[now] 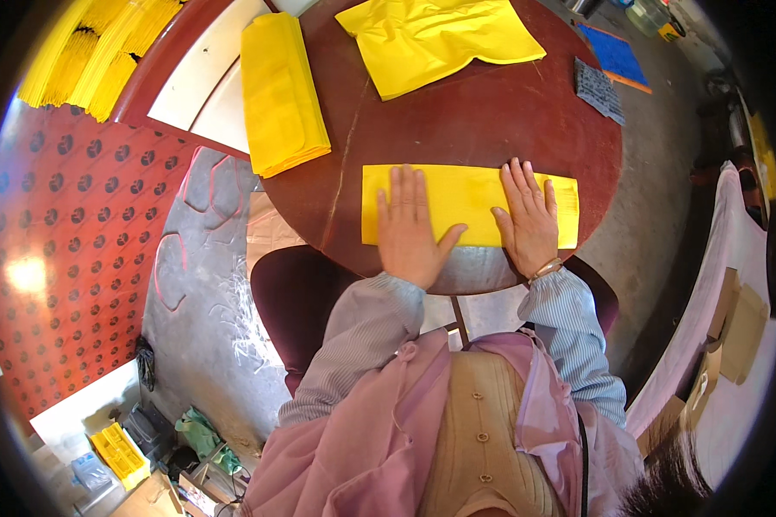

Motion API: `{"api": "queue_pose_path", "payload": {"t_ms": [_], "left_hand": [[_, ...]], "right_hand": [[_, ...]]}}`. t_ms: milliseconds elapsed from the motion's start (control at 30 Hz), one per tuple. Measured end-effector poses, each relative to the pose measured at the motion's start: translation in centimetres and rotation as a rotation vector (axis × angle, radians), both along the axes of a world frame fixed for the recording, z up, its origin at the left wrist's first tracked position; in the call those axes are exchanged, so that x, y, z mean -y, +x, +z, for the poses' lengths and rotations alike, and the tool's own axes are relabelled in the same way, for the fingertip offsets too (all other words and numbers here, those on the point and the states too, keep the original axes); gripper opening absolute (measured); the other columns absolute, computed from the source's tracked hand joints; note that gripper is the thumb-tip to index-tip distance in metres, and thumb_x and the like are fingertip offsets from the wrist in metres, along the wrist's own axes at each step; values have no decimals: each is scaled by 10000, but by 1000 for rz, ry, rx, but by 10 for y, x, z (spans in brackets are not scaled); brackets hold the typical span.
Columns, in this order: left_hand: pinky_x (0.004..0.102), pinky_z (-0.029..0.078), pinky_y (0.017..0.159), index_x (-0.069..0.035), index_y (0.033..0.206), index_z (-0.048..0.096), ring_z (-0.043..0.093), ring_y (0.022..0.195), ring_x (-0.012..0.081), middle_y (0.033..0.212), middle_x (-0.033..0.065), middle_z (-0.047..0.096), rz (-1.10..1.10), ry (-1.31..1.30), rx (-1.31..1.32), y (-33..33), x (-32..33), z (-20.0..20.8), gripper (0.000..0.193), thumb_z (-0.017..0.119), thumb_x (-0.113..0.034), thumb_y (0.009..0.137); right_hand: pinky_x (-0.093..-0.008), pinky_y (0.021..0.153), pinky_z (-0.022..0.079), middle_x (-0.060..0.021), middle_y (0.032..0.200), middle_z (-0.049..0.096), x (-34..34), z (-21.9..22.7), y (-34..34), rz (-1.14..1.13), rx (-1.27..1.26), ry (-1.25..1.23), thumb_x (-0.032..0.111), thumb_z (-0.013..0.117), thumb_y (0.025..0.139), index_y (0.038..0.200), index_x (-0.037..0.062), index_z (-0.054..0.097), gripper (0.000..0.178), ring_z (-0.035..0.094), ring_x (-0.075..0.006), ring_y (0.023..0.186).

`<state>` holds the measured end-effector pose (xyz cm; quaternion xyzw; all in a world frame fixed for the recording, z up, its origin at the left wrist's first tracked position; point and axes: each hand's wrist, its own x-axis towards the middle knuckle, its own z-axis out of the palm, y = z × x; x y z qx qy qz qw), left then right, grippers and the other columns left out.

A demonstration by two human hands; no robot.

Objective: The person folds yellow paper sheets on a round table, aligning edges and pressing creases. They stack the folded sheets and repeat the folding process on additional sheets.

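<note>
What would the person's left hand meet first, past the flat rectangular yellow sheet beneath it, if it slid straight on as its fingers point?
Past a bare stretch of round red-brown table, the left hand would likely meet the wrinkled yellow sheet; depth is unclear.

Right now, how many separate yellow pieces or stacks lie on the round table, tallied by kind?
Flat yellow strip under the left hand and right hand: 1
Folded yellow stack, left side, counted as one: 1
Creased, spread yellow piece, far side: 1
Total: 3
</note>
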<state>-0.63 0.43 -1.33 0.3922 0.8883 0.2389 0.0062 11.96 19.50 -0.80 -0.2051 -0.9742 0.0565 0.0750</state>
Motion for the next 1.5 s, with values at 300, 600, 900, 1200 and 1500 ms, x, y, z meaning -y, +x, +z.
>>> {"api": "queue_pose_path", "payload": {"t_ms": [300, 600, 900, 1200, 1500], "left_hand": [[546, 127, 1326, 21, 1641, 345, 207, 1645, 353, 1739, 227, 287, -112, -2, -42, 7, -25, 26, 866, 679, -455, 999], [504, 150, 1334, -60, 1672, 337, 215, 1651, 268, 1753, 140, 311, -97, -48, -87, -15, -21, -7, 793, 610, -454, 1041], [521, 222, 1309, 29, 1623, 377, 300, 1609, 388, 1693, 254, 369, -30, 6, -198, -37, 16, -5, 888, 683, -517, 994], [570, 96, 1329, -14, 1668, 299, 166, 1657, 341, 1748, 213, 275, -125, -58, -94, -6, -35, 15, 871, 628, -505, 1028], [500, 143, 1340, -27, 1673, 302, 189, 1653, 310, 1761, 175, 268, -155, -158, -128, -2, -46, -7, 839, 572, -518, 1049]], "right_hand": [[-525, 1325, 150, -47, 1749, 345, -1, -2, 0, 12, -29, -6, 425, 541, 1074, 1676, 140, 364, 689, 261, -234, 1636], [-509, 1333, 147, -52, 1756, 328, -1, -4, 1, -5, -16, -14, 408, 550, 1076, 1679, 147, 353, 686, 251, -224, 1639], [-496, 1344, 128, -104, 1749, 330, -37, -9, 32, -141, 10, 84, 437, 464, 1113, 1659, 103, 375, 646, 238, -247, 1643], [-504, 1339, 143, -100, 1753, 321, -36, -14, 32, -140, -12, 85, 455, 451, 1115, 1659, 104, 374, 652, 235, -252, 1643], [-502, 1343, 129, -84, 1762, 305, -35, -15, 32, -160, 8, 77, 470, 438, 1118, 1668, 120, 361, 657, 221, -235, 1648]]}}
